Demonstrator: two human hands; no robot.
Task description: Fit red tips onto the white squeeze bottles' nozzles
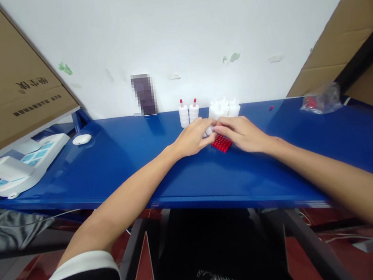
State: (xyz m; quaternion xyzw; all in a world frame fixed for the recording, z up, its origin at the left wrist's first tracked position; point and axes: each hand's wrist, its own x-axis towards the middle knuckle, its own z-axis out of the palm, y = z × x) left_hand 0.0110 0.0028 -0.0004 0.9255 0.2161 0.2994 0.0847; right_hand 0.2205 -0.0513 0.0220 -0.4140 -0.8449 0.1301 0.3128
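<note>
Over the middle of the blue table my left hand (193,138) is closed around a small white bottle (208,131), most of it hidden by the fingers. The fingertips of my right hand (241,134) are pinched at the bottle's top end, touching the left hand; whether a cap is between them cannot be seen. Just below the hands lies a block of small red caps (221,143). Behind the left hand stand two white bottles (184,116) with red tips. A group of white bottles (219,109) without red tips stands behind the right hand.
A white power strip (47,155) with a plugged-in charger and a white earbud case (82,139) lie at left. A phone-like dark object (145,94) leans on the wall. At right lies a clear plastic bag (323,99) with red pieces. Cardboard stands at both sides.
</note>
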